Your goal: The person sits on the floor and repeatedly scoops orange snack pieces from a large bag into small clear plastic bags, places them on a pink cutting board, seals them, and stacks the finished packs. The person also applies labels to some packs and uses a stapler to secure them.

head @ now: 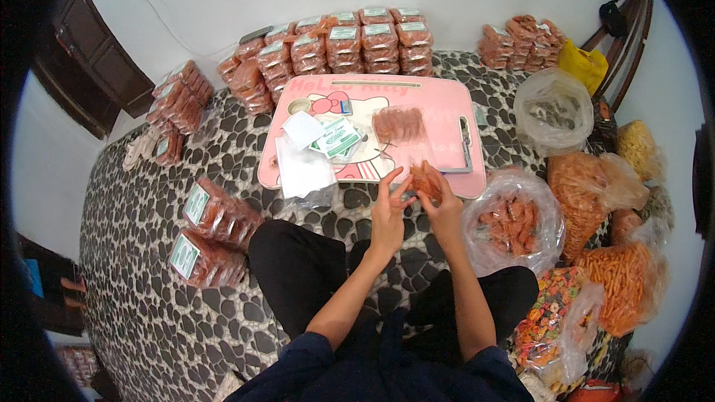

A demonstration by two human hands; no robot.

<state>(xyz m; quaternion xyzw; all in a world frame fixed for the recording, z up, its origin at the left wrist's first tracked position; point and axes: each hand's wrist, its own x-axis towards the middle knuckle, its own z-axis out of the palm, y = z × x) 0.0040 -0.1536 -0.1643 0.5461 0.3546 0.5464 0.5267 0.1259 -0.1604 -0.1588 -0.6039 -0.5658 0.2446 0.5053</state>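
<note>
My right hand (445, 209) pinches a small clear plastic packet of orange-brown snack (424, 180) over the near edge of a pink low table (472, 181). Close against the packet's left side is my left hand (389, 215), fingers spread; whether its fingertips touch the plastic is hard to tell. Just beyond, a larger clear bag (399, 124) lies flat on the tabletop with a row of similar packets inside. Green-and-white printed labels (339, 138) are scattered left of it. Plastic sheets or bags with white paper (306, 170) overhang the table's near left edge.
An open plastic bag of orange packets (511, 223) stands by my right knee. Filled snack bags (581, 195) line the right side. Stacked labelled packs (343, 39) stand along the wall, with others (218, 234) by my left knee. A small blue box (346, 107) lies on the table.
</note>
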